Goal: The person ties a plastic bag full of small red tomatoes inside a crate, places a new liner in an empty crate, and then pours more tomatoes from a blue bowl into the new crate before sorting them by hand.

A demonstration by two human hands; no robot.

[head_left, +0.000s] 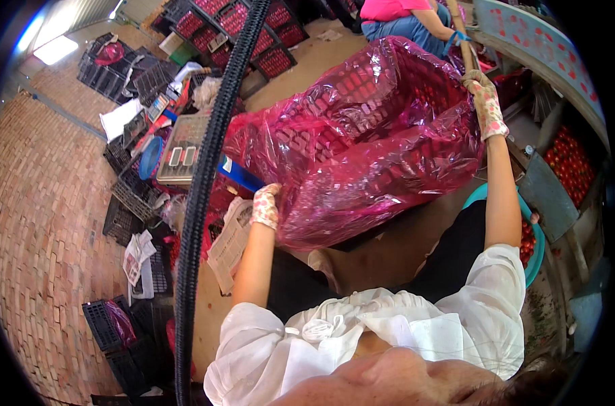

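A large, clear pink plastic bag (382, 159) is spread in front of me over a slatted crate (361, 91), whose openings show through the film. My left hand (265, 206), in a flowered glove, is closed on the bag's near left edge, beside a blue tube-like object (241, 174). At the far right, my right hand (487, 105), gloved the same way, grips the bag's rim near a wooden pole (467, 51). The film is stretched and wrinkled between both hands. Some of the right fingers are hidden.
A turquoise basin (538, 233) with small red tomatoes stands by my right leg. More tomatoes (561, 166) fill a bin beyond it. A weighing scale (183, 149), newspaper (229, 247) and black crates (118, 325) lie left. A person in pink (395, 8) crouches ahead, before stacked, filled crates (233, 27).
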